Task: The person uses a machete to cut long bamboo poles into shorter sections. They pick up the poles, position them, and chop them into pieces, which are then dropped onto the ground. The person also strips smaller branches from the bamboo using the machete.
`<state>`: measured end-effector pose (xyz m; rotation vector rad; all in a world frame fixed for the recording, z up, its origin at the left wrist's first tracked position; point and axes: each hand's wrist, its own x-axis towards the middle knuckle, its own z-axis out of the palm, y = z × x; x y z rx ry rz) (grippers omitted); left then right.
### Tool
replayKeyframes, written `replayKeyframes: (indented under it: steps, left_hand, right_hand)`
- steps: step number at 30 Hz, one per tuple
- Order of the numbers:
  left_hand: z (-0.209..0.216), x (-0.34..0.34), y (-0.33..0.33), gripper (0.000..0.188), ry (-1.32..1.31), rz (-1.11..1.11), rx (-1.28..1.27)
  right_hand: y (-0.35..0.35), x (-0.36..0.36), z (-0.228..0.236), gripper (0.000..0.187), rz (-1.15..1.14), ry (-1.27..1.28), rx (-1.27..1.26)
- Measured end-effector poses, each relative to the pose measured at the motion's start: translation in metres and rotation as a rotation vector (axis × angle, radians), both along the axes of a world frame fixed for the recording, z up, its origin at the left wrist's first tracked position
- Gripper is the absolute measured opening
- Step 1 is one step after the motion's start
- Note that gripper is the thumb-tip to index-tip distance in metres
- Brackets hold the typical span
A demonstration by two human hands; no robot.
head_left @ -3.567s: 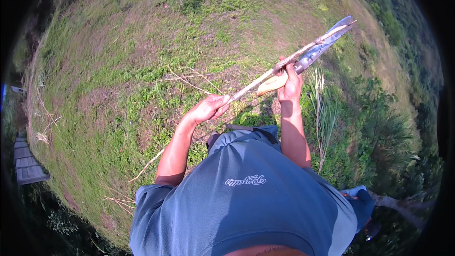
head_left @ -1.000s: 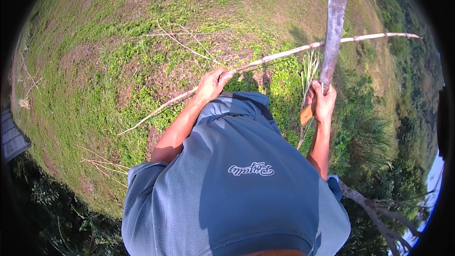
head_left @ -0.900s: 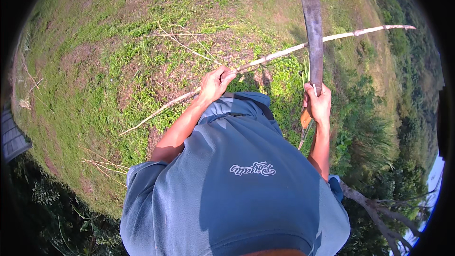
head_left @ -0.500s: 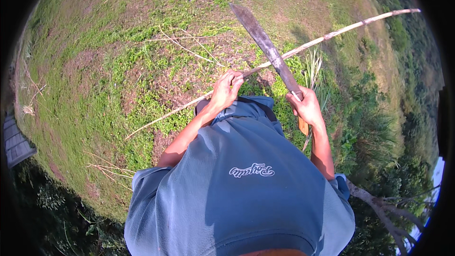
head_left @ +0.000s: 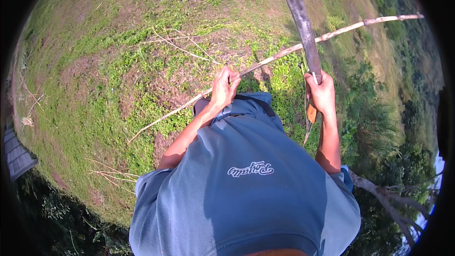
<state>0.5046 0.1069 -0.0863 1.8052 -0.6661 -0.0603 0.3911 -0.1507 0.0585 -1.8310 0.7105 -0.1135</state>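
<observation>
A long, pale, jointed stalk [head_left: 272, 58] runs slantwise from the lower left to the far right, its thick end farthest out. My left hand [head_left: 224, 88] is closed round it near the middle, in front of my body. My right hand [head_left: 321, 94] grips a machete [head_left: 300, 19] by its orange-brown handle. The dark, worn blade points up and away, crossing over the stalk. Its tip is cut off by the top of the picture. Whether blade and stalk touch, I cannot tell.
Thin dry stalks [head_left: 177, 47] lie on the grass ahead, and more [head_left: 113, 174] lie at the left. Bushes [head_left: 379, 123] stand on the right. A bare branch [head_left: 374, 189] reaches in at the lower right. Grey boards [head_left: 18, 154] show at the left edge.
The machete has swung upward and to the right with my right hand, its blade now steeper. My left hand keeps its hold, and the stalk has shifted only slightly.
</observation>
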Motion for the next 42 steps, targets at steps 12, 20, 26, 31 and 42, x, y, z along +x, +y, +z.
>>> replayKeyframes:
  steps: [12, 20, 26, 31, 42]
  left_hand:
    - [-0.008, 0.001, 0.000, 0.025, 0.054, 0.002, -0.046]
    - [-0.001, -0.001, -0.010, 0.030, -0.022, -0.033, -0.042]
    - [0.008, -0.002, -0.003, 0.022, -0.107, 0.157, 0.113]
    - [0.001, -0.002, -0.003, 0.017, -0.048, 0.133, 0.155]
    - [0.009, -0.005, -0.019, 0.017, 0.052, -0.101, 0.041]
  right_hand:
    - [-0.002, -0.008, 0.000, 0.018, -0.095, -0.028, -0.039]
    - [0.048, -0.016, -0.015, 0.012, 0.184, 0.156, 0.110]
    - [0.006, -0.011, 0.002, 0.018, -0.122, 0.040, -0.104]
    - [0.043, -0.018, -0.018, 0.013, 0.098, 0.165, 0.131]
    - [0.048, -0.024, -0.038, 0.013, 0.151, 0.143, 0.187]
